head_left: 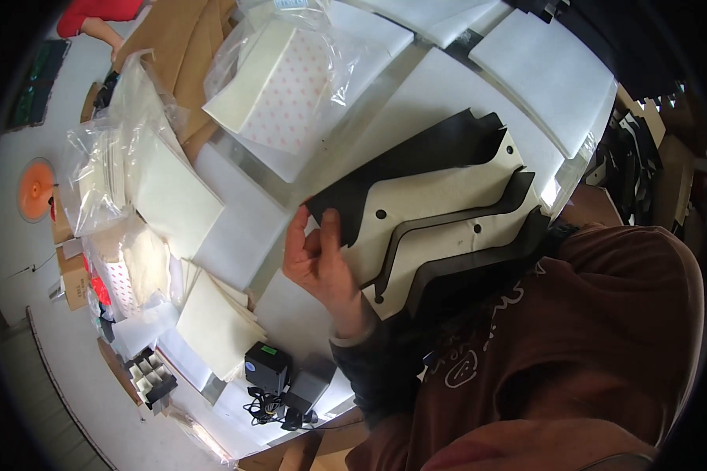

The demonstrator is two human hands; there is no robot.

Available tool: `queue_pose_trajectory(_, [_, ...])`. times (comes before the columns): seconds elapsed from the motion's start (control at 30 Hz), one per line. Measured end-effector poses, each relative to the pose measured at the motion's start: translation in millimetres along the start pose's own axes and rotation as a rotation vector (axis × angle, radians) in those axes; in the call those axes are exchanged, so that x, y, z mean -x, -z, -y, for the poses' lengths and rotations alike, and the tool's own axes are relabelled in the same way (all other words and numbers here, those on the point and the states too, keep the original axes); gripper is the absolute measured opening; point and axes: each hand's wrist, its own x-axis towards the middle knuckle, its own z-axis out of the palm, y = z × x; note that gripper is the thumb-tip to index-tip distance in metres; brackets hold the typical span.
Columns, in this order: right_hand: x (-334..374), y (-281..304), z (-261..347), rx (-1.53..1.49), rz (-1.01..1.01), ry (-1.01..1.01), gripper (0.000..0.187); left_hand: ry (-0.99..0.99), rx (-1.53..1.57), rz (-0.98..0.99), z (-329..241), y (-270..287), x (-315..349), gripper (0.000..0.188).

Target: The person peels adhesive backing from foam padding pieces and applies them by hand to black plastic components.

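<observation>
My left hand [322,263] is closed on the near left corner of a black-and-cream panel [428,194], thumb on its front face and fingers at the edge. The panel has black stepped flanges, cream faces and several small dark round holes; whether it is one piece or several nested together I cannot tell. It is held up, tilted, above the table and in front of my brown top. My right hand does not show; the panel's right end is close to a dark sleeve.
White sheets [542,67] cover much of the table. Clear bags hold cream and pink-dotted sheets [287,90]. A stack of cream sheets [220,322] lies near a black box [267,367] with coiled cable. An orange round object [36,191] and another person's arm [102,31] are at far left.
</observation>
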Motion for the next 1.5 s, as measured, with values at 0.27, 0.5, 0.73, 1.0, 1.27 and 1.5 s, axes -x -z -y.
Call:
queue_pose_trajectory(0.27, [378,-12,-173,-0.004,-0.115,-0.026,0.026,-0.101,-0.247,0.003,0,6,-12,0.011])
queue_pose_trajectory(0.5, [344,-20,-172,0.119,-0.162,0.024,0.026,-0.261,-0.298,-0.101,18,19,-17,0.017])
queue_pose_trajectory(0.73, [464,60,21,-0.04,-0.403,0.081,0.024,-0.338,-0.95,-0.163,-3,25,-2,0.033])
queue_pose_trajectory(1.0, [367,127,-2,0.437,-1.165,0.375,0.024,-0.414,-0.892,-0.166,7,23,-9,0.035])
queue_pose_trajectory(1.27, [366,136,-23,0.051,-1.033,0.266,0.031,-0.61,-0.894,-0.053,23,35,-10,0.036])
queue_pose_trajectory(1.5, [358,137,-14,0.198,-1.148,0.183,0.063,-0.584,-1.131,-0.049,24,39,-11,0.03])
